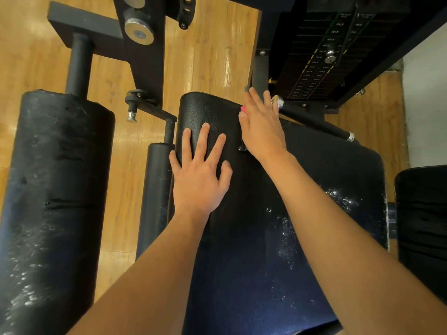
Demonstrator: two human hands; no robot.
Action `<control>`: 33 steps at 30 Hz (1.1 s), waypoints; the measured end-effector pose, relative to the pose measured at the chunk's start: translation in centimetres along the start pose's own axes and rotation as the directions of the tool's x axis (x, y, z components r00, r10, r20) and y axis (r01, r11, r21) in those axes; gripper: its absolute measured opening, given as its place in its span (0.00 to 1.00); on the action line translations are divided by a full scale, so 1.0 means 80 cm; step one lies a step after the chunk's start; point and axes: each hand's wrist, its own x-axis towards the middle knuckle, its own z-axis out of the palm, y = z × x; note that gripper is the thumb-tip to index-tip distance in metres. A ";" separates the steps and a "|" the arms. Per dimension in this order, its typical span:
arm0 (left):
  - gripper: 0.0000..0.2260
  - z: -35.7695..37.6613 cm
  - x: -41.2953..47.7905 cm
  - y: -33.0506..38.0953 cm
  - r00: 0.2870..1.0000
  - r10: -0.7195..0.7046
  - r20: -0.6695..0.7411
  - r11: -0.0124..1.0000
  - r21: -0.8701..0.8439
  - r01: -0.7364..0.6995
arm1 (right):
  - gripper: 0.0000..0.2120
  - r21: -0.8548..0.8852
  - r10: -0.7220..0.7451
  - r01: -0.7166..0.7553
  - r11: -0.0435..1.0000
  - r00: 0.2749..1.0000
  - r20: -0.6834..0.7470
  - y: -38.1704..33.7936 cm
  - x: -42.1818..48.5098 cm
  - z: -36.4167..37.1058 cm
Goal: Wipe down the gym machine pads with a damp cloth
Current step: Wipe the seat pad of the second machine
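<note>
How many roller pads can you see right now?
2: a thick roller at far left, a thinner roller beside the left hand. The cut-off pad at right may be a third.

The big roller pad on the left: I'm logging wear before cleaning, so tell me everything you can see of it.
The big roller pad is a thick black cylinder, foam-like, filling the view's left side. Its far end sits on a black metal post that runs to a square bar. Its skin is scuffed, with small nicks, a crease across mid-length and white flecks toward the near end. Nothing but the post touches it.
</note>
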 end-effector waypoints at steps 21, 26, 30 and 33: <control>0.25 -0.001 0.000 0.001 1.000 0.002 -0.010 1.000 -0.003 -0.003 | 0.25 -0.011 0.041 -0.041 0.999 0.999 -0.032 -0.006 -0.034 0.016; 0.25 0.000 -0.002 0.000 1.000 0.001 -0.012 1.000 -0.008 -0.001 | 0.26 0.017 0.036 -0.036 0.999 0.999 -0.020 -0.009 -0.063 0.023; 0.25 0.000 -0.002 0.001 1.000 0.005 -0.013 1.000 -0.013 -0.006 | 0.26 0.023 0.014 -0.014 1.000 1.000 0.001 -0.006 -0.091 0.026; 0.25 0.000 -0.002 0.001 1.000 0.006 -0.013 1.000 -0.005 -0.006 | 0.26 0.002 -0.010 0.010 1.000 1.000 0.015 -0.003 -0.081 0.020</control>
